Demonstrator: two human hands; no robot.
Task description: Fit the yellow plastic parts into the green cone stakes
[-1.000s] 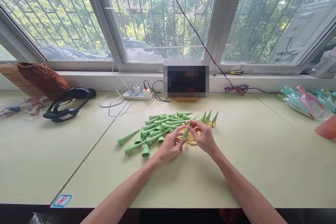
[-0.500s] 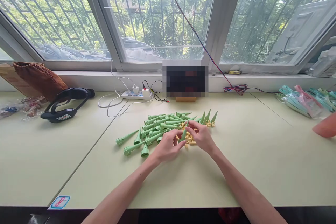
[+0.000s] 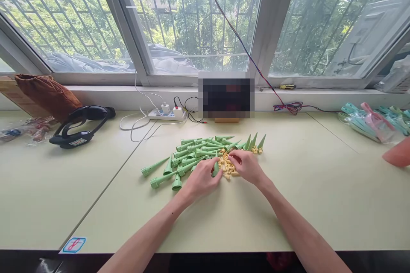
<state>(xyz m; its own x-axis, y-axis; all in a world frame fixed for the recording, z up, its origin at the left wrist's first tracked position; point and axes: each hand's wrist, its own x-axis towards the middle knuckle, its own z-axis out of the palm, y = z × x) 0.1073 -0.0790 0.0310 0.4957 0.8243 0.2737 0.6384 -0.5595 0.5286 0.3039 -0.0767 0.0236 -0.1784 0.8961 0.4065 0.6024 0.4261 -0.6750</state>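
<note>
My left hand (image 3: 205,177) is closed around a green plastic watering spike (image 3: 216,165), which stands with its tip up between thumb and fingers. My right hand (image 3: 246,165) has its fingertips pinched together at the pile of small yellow plastic valves (image 3: 226,167); what lies between them, if anything, is too small to make out. Many loose green spikes (image 3: 188,151) lie heaped to the left of and behind my hands. Beyond my right hand stand several green spikes (image 3: 254,141) tip up, with yellow valves (image 3: 260,150) at their bases.
A power strip (image 3: 167,115) with white cables lies at the back, beside a pixelated dark screen (image 3: 227,98). A black headset (image 3: 81,127) and a brown pouch (image 3: 48,96) are at left. Bagged pastel items (image 3: 368,121) and a reddish object (image 3: 397,152) sit at right.
The green spike, held between both hands before, is now in my left hand alone, a little further left and more upright. My right hand has let go of it and lowered to the yellow valves.
</note>
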